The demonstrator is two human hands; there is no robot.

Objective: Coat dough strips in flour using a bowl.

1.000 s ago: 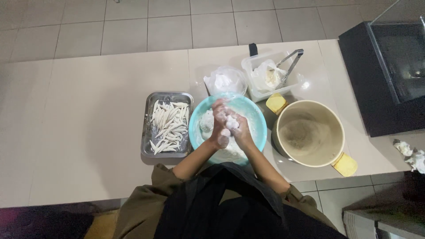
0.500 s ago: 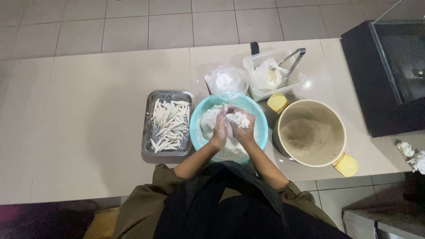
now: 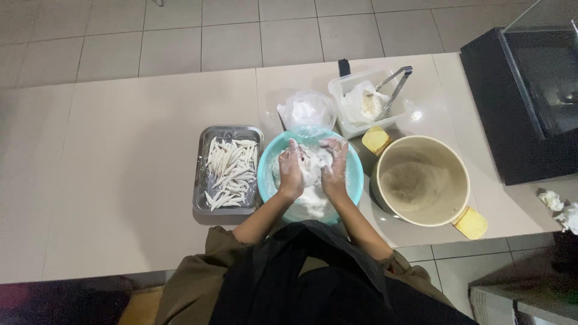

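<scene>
Both my hands are inside a light blue bowl [image 3: 355, 180] that holds white dough and flour. My left hand [image 3: 291, 170] and my right hand [image 3: 334, 168] are coated in flour and press a lump of white dough [image 3: 313, 165] between them, palms facing each other. More flour lies in the bowl's near part. Left of the bowl stands a metal tray [image 3: 201, 180] with several thin white dough sticks [image 3: 229, 171].
A cream pot with yellow handles [image 3: 421, 180] stands right of the bowl. Behind the bowl are a plastic bag of flour [image 3: 307, 110] and a clear box [image 3: 346, 102] with metal tongs [image 3: 394, 90]. A black appliance [image 3: 524, 108] is at the right; crumpled tissue [image 3: 560, 207] lies near it.
My hands were clasped tightly together over the dough, rubbing it. Now they have lowered a little and spread apart, pressing the dough from both sides.
</scene>
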